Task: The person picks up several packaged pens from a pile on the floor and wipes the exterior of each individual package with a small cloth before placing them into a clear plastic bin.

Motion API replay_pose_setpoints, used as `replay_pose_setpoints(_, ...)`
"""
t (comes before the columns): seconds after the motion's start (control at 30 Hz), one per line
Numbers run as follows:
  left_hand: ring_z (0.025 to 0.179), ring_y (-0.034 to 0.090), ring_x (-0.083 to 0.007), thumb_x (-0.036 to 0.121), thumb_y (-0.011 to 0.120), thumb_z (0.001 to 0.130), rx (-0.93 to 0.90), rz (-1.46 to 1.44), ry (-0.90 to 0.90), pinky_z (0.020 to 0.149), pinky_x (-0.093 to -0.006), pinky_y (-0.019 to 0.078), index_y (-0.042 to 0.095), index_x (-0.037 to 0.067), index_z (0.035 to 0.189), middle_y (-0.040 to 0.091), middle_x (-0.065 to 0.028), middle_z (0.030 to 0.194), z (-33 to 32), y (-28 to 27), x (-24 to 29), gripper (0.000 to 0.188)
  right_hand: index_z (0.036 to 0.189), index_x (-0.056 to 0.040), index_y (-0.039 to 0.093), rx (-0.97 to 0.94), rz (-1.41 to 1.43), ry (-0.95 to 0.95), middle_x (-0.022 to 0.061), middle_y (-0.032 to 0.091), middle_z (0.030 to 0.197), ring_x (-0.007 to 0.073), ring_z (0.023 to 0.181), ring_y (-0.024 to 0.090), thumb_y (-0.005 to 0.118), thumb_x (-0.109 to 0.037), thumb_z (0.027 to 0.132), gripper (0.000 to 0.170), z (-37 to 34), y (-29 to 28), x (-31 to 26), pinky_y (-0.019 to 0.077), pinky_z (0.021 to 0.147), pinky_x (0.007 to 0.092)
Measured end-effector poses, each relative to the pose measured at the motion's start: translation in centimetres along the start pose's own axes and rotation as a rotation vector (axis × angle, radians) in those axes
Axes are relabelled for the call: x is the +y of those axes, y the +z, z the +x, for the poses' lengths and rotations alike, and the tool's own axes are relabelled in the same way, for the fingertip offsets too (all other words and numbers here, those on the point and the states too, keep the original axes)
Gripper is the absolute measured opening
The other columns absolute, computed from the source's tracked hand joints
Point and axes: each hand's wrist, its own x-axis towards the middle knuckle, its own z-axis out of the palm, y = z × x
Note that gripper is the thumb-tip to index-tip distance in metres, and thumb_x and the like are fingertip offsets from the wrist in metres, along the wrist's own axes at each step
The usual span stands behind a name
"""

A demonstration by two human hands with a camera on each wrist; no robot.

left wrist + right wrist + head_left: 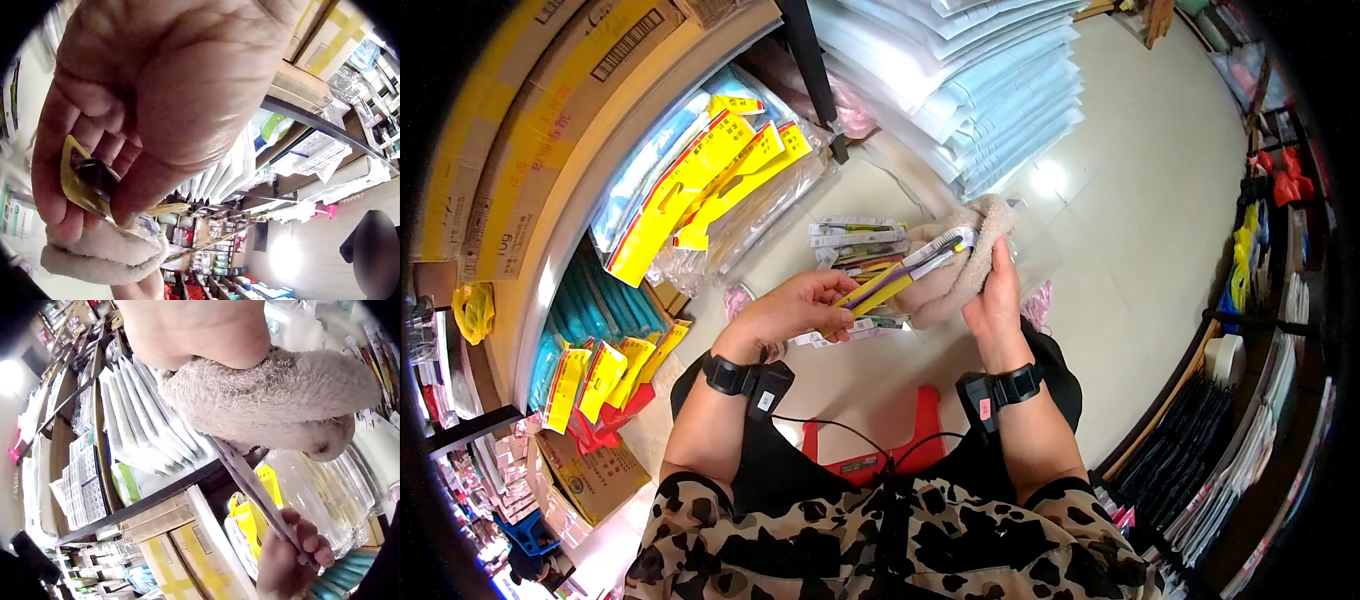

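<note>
A packaged toothbrush (900, 275) with a yellow and purple card is pinched in the left hand (800, 305) by its lower end. The right hand (997, 300) holds a fluffy beige cloth (985, 215), bundled in a loop, with the pack's upper end against it. In the left wrist view the left hand (156, 94) has thumb and fingers on the yellow-edged pack (94, 181). In the right wrist view the cloth (269, 400) lies under the right hand (200, 331), whose fingertips are hidden, and the pack (256, 494) shows edge-on.
Several packaged items (855, 235) lie on the floor below the hands. Stacked white-blue packs (1000, 110) stand ahead. Yellow-tagged bags (690, 190) and cartons (530, 150) line the left shelf. A red stool (920, 425) is between the legs; racks stand at the right.
</note>
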Motion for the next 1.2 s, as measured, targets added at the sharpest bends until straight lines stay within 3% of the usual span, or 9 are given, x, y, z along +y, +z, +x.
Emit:
replay_pose_setpoints(0.23, 0.073, 0.061, -0.0118, 0.002, 0.061, 0.082, 0.018, 0.037, -0.010, 0.068, -0.0244, 0.0509, 0.051, 0.001, 0.110, 0.061, -0.0057, 0.086, -0.8, -0.1, 0.6, 0.030, 0.125, -0.0069, 0.044, 0.061, -0.010, -0.014, 0.0080, 0.051, 0.122, 0.0232, 0.113, 0.048, 0.039, -0.039, 0.095, 0.044, -0.2, 0.6, -1.0, 0.0373, 0.098, 0.0384)
replay_pose_setpoints(0.33, 0.074, 0.062, -0.0120, 0.001, 0.062, 0.080, 0.057, 0.019, 0.012, 0.069, -0.0247, 0.0513, 0.050, 0.002, 0.110, 0.061, -0.0056, 0.087, -1.0, -0.3, 0.8, 0.032, 0.126, -0.0077, 0.044, -0.039, -0.089, 0.016, 0.0065, 0.051, 0.122, 0.0219, 0.113, 0.048, 0.041, -0.038, 0.095, 0.044, -0.3, 0.6, -1.8, 0.0376, 0.098, 0.0376)
replay_pose_setpoints(0.47, 0.075, 0.061, -0.0122, 0.003, 0.064, 0.080, 0.049, -0.036, 0.043, 0.068, -0.0249, 0.0512, 0.048, 0.004, 0.106, 0.059, -0.0057, 0.089, 0.8, 1.3, -0.6, 0.031, 0.122, -0.0065, 0.047, -0.132, -0.297, -0.105, 0.0034, 0.054, 0.117, 0.0142, 0.107, 0.051, 0.054, -0.024, 0.091, 0.036, -1.2, 1.6, 0.5, 0.0403, 0.093, 0.0322)
replay_pose_setpoints(0.6, 0.075, 0.060, -0.0116, 0.007, 0.065, 0.080, -0.075, -0.098, 0.059, 0.068, -0.0255, 0.0502, 0.046, 0.006, 0.102, 0.058, -0.0063, 0.090, 1.7, 2.6, -1.2, 0.029, 0.115, -0.0027, 0.051, -0.066, -0.241, -0.147, 0.0060, 0.059, 0.107, 0.0143, 0.094, 0.057, 0.058, -0.017, 0.089, 0.031, -1.2, 2.4, 0.6, 0.0457, 0.083, 0.0293)
replay_pose_setpoints(0.8, 0.079, 0.058, -0.0108, 0.010, 0.065, 0.082, 0.067, -0.105, 0.196, 0.072, -0.0246, 0.0471, 0.047, 0.006, 0.103, 0.058, -0.0050, 0.091, 2.5, 2.9, -1.5, 0.028, 0.114, -0.0030, 0.051, 0.068, -0.269, 0.036, 0.0082, 0.059, 0.103, 0.0155, 0.092, 0.057, 0.054, -0.017, 0.090, 0.028, -0.6, 1.4, 0.9, 0.0470, 0.080, 0.0302)
replay_pose_setpoints(0.9, 0.086, 0.054, -0.0086, 0.011, 0.065, 0.082, 0.186, -0.104, 0.301, 0.073, -0.0224, 0.0445, 0.050, 0.006, 0.103, 0.057, -0.0015, 0.094, 2.9, 3.0, -1.5, 0.026, 0.115, -0.0019, 0.052, -0.181, -0.633, 0.117, 0.0066, 0.059, 0.107, 0.0137, 0.097, 0.055, 0.052, -0.019, 0.090, 0.030, -1.8, 1.4, 2.6, 0.0448, 0.083, 0.0289)
replay_pose_setpoints(1.0, 0.089, 0.050, -0.0066, 0.013, 0.065, 0.083, 0.175, -0.041, 0.324, 0.073, -0.0217, 0.0425, 0.052, 0.007, 0.102, 0.055, 0.0018, 0.096, 3.5, 2.9, -2.4, 0.024, 0.112, -0.0016, 0.052, -0.473, -1.022, -0.003, 0.0074, 0.059, 0.096, 0.0188, 0.087, 0.056, 0.053, -0.012, 0.086, 0.028, -2.9, 2.1, 3.5, 0.0461, 0.078, 0.0332)
replay_pose_setpoints(1.1, 0.087, 0.048, -0.0061, 0.014, 0.065, 0.083, 0.122, -0.044, 0.281, 0.074, -0.0219, 0.0412, 0.054, 0.007, 0.100, 0.054, 0.0027, 0.094, 3.5, 2.8, -3.0, 0.022, 0.108, 0.0010, 0.054, -0.574, -1.021, 0.111, 0.0107, 0.060, 0.093, 0.0212, 0.088, 0.057, 0.050, -0.009, 0.082, 0.028, -2.5, 1.0, 4.0, 0.0452, 0.079, 0.0335)
replay_pose_setpoints(1.2, 0.086, 0.049, -0.0061, 0.015, 0.065, 0.083, 0.107, -0.095, 0.230, 0.075, -0.0221, 0.0407, 0.054, 0.008, 0.100, 0.054, 0.0027, 0.093, 3.4, 3.1, -3.0, 0.022, 0.099, 0.0012, 0.057, -0.668, -1.359, -0.223, 0.0184, 0.060, 0.091, 0.0329, 0.091, 0.057, 0.053, -0.010, 0.080, 0.022, -2.6, 1.2, 3.2, 0.0457, 0.079, 0.0372)
